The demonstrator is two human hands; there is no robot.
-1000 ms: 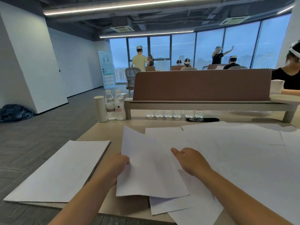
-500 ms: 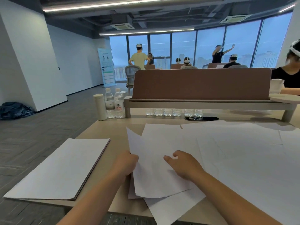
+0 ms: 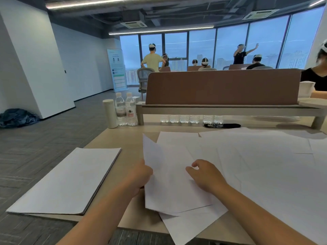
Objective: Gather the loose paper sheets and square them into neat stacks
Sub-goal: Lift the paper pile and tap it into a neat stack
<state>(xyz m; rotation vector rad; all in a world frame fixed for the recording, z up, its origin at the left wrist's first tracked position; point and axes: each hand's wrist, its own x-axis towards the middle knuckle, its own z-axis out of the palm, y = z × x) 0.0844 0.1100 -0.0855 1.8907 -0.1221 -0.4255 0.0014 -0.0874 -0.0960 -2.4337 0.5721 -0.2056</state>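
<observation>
Gripping top sheet (image 3: pixel 169 188) edge in left hand (image 3: pixel 141 175) for gathering; resting right hand (image 3: pixel 207 175) on it, fingers loosely curled, probably stopping sliding.

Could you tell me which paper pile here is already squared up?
The stack at the left end of the desk: its edges align, while the other sheets lie scattered, overlapping.

Left grip (image 3: pixel 141 175) fingers hidden behind held sheet (image 3: pixel 169 183). Loose sheets (image 3: pixel 283 165) cut off at right edge; lowest sheet (image 3: pixel 191 225) clipped at bottom edge. Small bottles (image 3: pixel 191 119), tops masked by shelf rail (image 3: pixel 230 109). Banner (image 3: pixel 116 69) text illegible.
</observation>
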